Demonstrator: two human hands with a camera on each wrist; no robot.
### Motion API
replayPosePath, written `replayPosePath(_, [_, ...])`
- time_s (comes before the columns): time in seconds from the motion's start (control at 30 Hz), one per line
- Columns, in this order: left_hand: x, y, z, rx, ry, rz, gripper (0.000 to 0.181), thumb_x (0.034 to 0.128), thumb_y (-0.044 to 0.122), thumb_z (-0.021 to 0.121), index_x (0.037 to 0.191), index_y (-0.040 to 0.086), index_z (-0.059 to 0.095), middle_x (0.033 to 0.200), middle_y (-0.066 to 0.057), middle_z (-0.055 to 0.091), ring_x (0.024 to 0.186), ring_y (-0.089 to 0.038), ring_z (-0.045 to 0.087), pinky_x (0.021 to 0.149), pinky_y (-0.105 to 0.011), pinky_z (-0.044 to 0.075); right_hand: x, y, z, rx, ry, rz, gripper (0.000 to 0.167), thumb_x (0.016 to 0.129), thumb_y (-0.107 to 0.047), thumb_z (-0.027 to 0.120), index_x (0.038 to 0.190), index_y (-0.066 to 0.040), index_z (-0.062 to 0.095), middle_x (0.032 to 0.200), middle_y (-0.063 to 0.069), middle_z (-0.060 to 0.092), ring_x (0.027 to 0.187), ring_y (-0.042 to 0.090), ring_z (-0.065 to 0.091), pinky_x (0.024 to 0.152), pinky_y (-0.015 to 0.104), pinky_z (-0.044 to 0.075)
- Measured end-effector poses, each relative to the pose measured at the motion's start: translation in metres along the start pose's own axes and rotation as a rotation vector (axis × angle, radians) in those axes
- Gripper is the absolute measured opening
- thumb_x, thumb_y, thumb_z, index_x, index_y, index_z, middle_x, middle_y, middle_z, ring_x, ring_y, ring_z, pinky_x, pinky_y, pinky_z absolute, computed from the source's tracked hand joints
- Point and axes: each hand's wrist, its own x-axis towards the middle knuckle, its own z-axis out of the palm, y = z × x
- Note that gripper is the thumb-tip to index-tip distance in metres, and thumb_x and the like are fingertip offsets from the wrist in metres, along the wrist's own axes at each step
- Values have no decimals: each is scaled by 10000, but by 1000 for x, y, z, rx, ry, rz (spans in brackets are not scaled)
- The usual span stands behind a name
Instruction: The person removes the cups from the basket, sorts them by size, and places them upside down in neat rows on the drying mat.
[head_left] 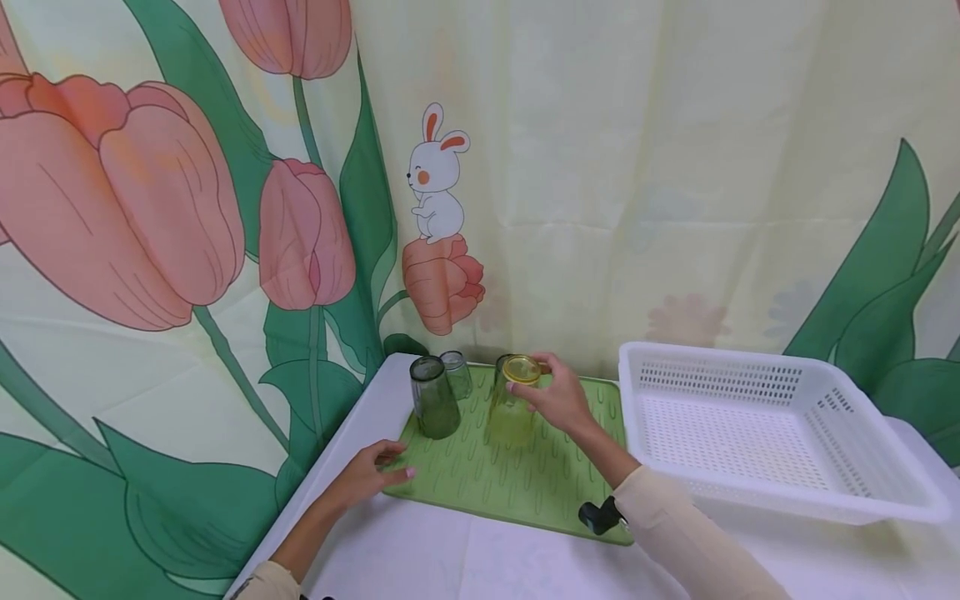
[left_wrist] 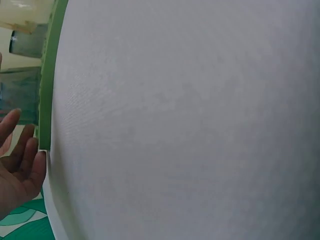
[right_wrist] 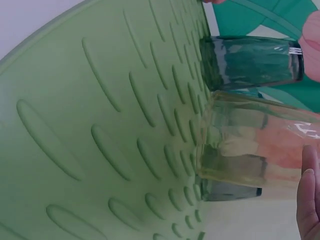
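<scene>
A clear yellow drinking glass (head_left: 512, 421) stands upside down on the green ribbed mat (head_left: 465, 492). My right hand (head_left: 558, 397) grips it near its upturned base, thumb in front and fingers behind. In the right wrist view the glass's wide end (right_wrist: 210, 140) meets the mat. A tall dark grey-green glass (head_left: 435, 404) stands on the mat's left part, with a smaller clear glass (head_left: 457, 379) behind it. Another dark glass (right_wrist: 230, 191) is partly hidden behind the yellow one. By the mat's left front corner, my left hand (head_left: 363, 475) holds nothing, its fingers loosely bent.
A white perforated plastic basket (head_left: 757, 492) stands to the right of the mat. White cloth (head_left: 420, 550) covers the table. A curtain (head_left: 570, 167) printed with tulips and a rabbit hangs close behind and at the left. A black wrist camera (head_left: 598, 517) sits at my right sleeve.
</scene>
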Motion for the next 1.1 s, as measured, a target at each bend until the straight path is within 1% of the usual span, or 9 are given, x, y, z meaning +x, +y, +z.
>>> replayPosePath(0.07, [1,-1,1,-1,2,-5,561,852,340,803,1293,45,621,1328,-138,619,1259,-350,549,1020,-528,465,2,2,2,1,4,5,725,818,-332,832,1426,-122,496,1360,173,564,686,218,721,706,471,609])
replayPosePath(0.17, [1,-2,1,10,4,-6,551,850,332,805,1292,53,628,1338,-141,616,1275,-362,541,1035,-544,454,6,5,5,-2,13,14,719,815,-332,835,1419,-125,503,1358,169,567,673,179,712,700,462,611])
replayPosePath(0.43, [-2,-3,1,10,2,-27,558,842,341,812,1291,59,638,1365,-155,597,1300,-399,513,1056,-578,427,9,11,12,-19,18,33,697,805,-338,843,1395,-152,523,1363,143,581,664,172,712,634,336,598])
replayPosePath(0.57, [-1,-4,1,17,-1,-14,541,838,308,818,1278,44,644,1343,-150,608,1282,-373,524,1065,-545,421,10,12,14,-25,27,32,703,802,-336,846,1396,-143,524,1363,148,585,661,164,716,618,298,588])
replayPosePath(0.73, [1,-6,0,38,-12,8,521,817,269,837,1249,38,661,1314,-144,619,1220,-331,546,1018,-480,439,12,13,20,-54,28,29,716,804,-342,845,1403,-129,516,1378,160,580,636,149,705,606,292,577])
replayPosePath(0.93, [-1,-6,1,30,-18,-7,506,793,219,854,1235,55,670,1315,-137,598,1161,-295,537,959,-431,439,13,11,24,-66,15,42,738,798,-346,850,1413,-132,502,1380,165,572,630,151,702,611,297,571])
replayPosePath(1.1, [-2,-8,1,44,-18,1,505,786,207,859,1234,62,675,1317,-143,579,1178,-297,524,967,-423,434,13,11,25,-94,-1,38,755,812,-372,835,1422,-89,491,1365,163,573,642,137,707,652,297,566])
